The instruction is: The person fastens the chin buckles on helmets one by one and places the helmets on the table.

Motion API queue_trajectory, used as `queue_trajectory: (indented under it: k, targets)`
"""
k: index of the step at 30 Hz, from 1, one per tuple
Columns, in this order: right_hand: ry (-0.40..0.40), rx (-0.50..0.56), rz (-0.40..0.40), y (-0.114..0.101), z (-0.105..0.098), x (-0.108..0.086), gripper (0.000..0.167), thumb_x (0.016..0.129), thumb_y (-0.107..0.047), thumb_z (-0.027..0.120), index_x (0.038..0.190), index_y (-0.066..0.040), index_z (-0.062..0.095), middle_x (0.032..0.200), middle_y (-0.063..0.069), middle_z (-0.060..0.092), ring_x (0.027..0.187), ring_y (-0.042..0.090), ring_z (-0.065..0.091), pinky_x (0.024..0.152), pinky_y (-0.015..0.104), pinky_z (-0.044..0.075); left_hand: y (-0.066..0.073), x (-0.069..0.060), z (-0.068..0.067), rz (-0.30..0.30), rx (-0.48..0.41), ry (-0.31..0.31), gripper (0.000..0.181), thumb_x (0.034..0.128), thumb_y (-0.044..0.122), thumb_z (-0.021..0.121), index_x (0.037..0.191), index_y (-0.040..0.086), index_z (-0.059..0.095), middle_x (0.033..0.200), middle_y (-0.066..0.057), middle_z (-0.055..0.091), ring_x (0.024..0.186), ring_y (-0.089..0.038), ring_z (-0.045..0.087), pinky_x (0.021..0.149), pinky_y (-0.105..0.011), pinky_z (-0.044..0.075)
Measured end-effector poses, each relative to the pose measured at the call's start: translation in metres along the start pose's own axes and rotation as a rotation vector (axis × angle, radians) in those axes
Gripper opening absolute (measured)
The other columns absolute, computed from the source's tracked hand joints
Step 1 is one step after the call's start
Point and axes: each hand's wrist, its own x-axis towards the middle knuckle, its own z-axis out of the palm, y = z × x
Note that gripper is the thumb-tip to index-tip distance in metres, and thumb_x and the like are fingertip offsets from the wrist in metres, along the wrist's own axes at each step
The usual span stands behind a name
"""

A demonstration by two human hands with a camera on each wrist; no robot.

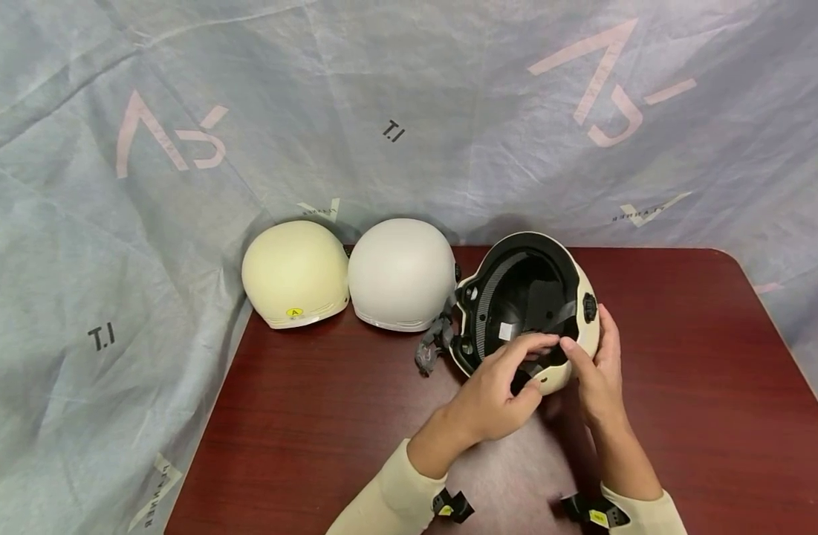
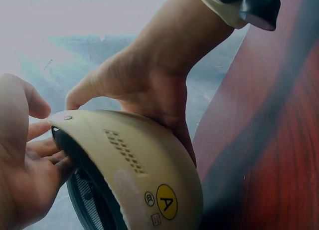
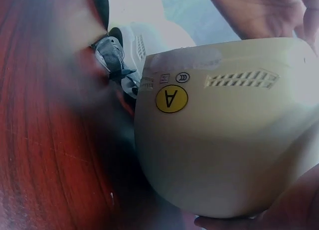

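A cream helmet is tipped so its black-lined inside faces me in the head view. My right hand grips its right side, thumb at the rim and fingers round the outer shell. With my left hand I hold the near rim; the fingers reach inside and the thumb stays outside. Some of those fingertips are hidden within the helmet. In the left wrist view the left hand is at the rim, and the right hand lies over the shell. A yellow "A" sticker shows on the shell in the right wrist view.
A white helmet and another cream helmet stand dome up at the back left of the dark red table. A bundled grey strap lies beside the white one. Behind the table hangs a grey printed sheet.
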Motion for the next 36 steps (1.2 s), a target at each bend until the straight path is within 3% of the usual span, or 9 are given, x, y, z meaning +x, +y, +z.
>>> queue_trajectory:
  k: [4, 7, 11, 15, 21, 27, 31, 36]
  targets:
    - [0.035, 0.065, -0.014, 0.005, 0.0, 0.001, 0.066, 0.095, -0.001, 0.055, 0.158, -0.011, 0.039, 0.148, 0.0, 0.052, 0.128, 0.01, 0.055, 0.102, 0.015, 0.049, -0.002, -0.004, -0.007, 0.071, -0.003, 0.097, 0.058, 0.0895, -0.003, 0.059, 0.147, 0.007, 0.055, 0.145, -0.008, 0.065, 0.135, -0.016, 0.063, 0.116, -0.026, 0.049]
    - [0.078, 0.092, 0.0, 0.008, -0.001, 0.0, 0.057, 0.096, -0.006, 0.052, 0.152, -0.014, 0.046, 0.142, -0.001, 0.057, 0.123, 0.01, 0.057, 0.099, 0.017, 0.049, -0.006, -0.01, -0.015, 0.049, 0.008, 0.163, 0.054, 0.0896, -0.004, 0.061, 0.143, 0.008, 0.06, 0.143, -0.007, 0.067, 0.137, -0.017, 0.061, 0.117, -0.029, 0.049]
    - [0.124, 0.094, 0.032, 0.009, -0.003, -0.002, 0.046, 0.098, -0.01, 0.048, 0.143, -0.016, 0.054, 0.132, -0.001, 0.061, 0.113, 0.01, 0.059, 0.094, 0.018, 0.051, -0.012, -0.022, -0.026, -0.074, 0.032, 0.218, 0.049, 0.091, -0.001, 0.063, 0.138, 0.012, 0.064, 0.14, -0.005, 0.068, 0.136, -0.016, 0.061, 0.116, -0.031, 0.049]
    - [0.116, 0.103, 0.056, 0.009, -0.004, -0.001, 0.042, 0.099, -0.013, 0.044, 0.139, -0.016, 0.056, 0.126, 0.001, 0.064, 0.108, 0.011, 0.062, 0.092, 0.02, 0.053, -0.019, -0.03, -0.035, -0.178, 0.051, 0.26, 0.044, 0.0917, 0.002, 0.065, 0.135, 0.011, 0.066, 0.138, -0.005, 0.068, 0.135, -0.018, 0.06, 0.116, -0.035, 0.048]
    - [0.077, 0.147, 0.13, 0.009, -0.004, -0.002, 0.042, 0.105, -0.019, 0.038, 0.144, -0.019, 0.053, 0.133, -0.003, 0.065, 0.115, 0.009, 0.062, 0.098, 0.02, 0.051, -0.032, -0.035, -0.043, -0.365, 0.087, 0.306, 0.042, 0.0917, 0.006, 0.067, 0.133, 0.008, 0.067, 0.138, -0.004, 0.062, 0.136, -0.022, 0.055, 0.118, -0.042, 0.043]
    - [0.034, 0.206, 0.157, 0.014, -0.009, -0.004, 0.043, 0.108, -0.027, 0.036, 0.147, -0.018, 0.051, 0.127, -0.001, 0.069, 0.106, 0.01, 0.066, 0.092, 0.023, 0.055, -0.043, -0.036, -0.044, -0.469, 0.06, 0.296, 0.04, 0.0945, 0.006, 0.067, 0.134, 0.003, 0.065, 0.14, -0.012, 0.06, 0.13, -0.026, 0.058, 0.11, -0.044, 0.053]
    - [0.021, 0.22, 0.167, 0.016, -0.011, -0.005, 0.043, 0.108, -0.029, 0.036, 0.146, -0.016, 0.051, 0.123, 0.0, 0.07, 0.099, 0.01, 0.068, 0.088, 0.024, 0.057, -0.047, -0.035, -0.044, -0.55, 0.012, 0.25, 0.041, 0.0981, 0.01, 0.065, 0.139, 0.006, 0.062, 0.142, -0.012, 0.059, 0.128, -0.025, 0.062, 0.105, -0.042, 0.058]
    - [-0.023, 0.271, 0.182, 0.014, -0.014, -0.004, 0.05, 0.109, -0.03, 0.039, 0.155, -0.012, 0.046, 0.121, -0.001, 0.073, 0.096, 0.01, 0.07, 0.086, 0.027, 0.06, -0.049, -0.035, -0.042, -0.629, 0.018, 0.179, 0.045, 0.1001, 0.02, 0.062, 0.145, 0.012, 0.059, 0.14, -0.009, 0.064, 0.123, -0.022, 0.066, 0.101, -0.039, 0.058]
